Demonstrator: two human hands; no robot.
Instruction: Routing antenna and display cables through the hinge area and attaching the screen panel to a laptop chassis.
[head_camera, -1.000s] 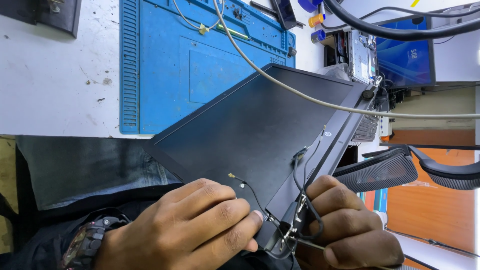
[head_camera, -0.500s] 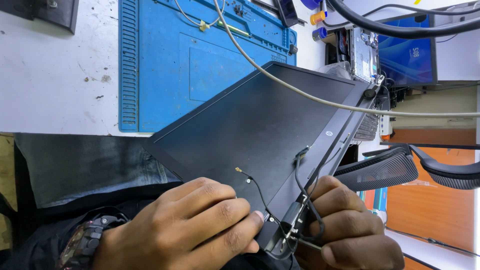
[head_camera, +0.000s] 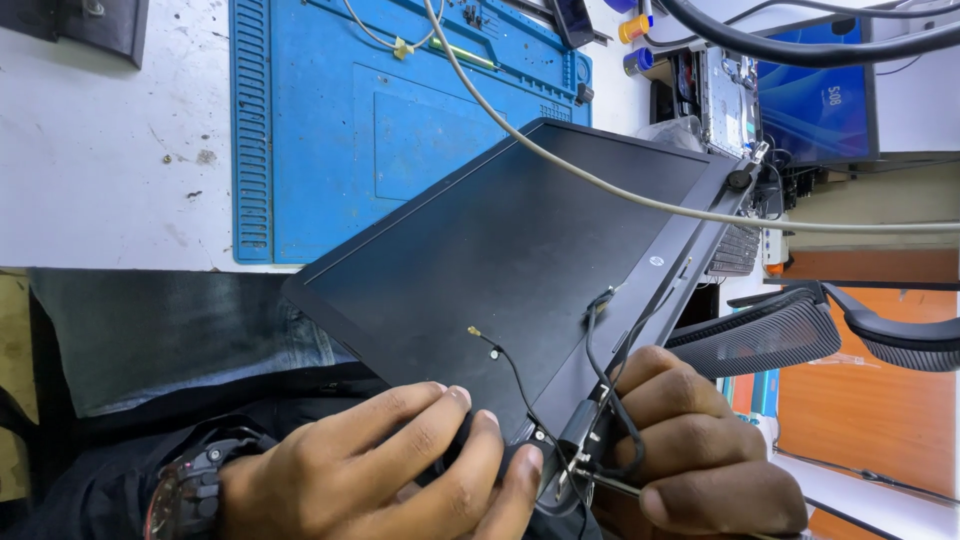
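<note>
Left hand (head_camera: 400, 470): clamped on the corner of the screen panel (head_camera: 500, 270).
Right hand (head_camera: 700, 450): gripping the panel's hinge (head_camera: 580, 440) and black cables (head_camera: 610, 390).
Behind: blue mat (head_camera: 320, 120) on the counter (head_camera: 100, 150).

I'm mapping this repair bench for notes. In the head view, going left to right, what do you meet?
White table → blue work mat → black laptop screen panel → lit monitor → mesh office chair. Along the bottom: left hand, then right hand, both at the panel's hinge corner with its black cables.
</note>
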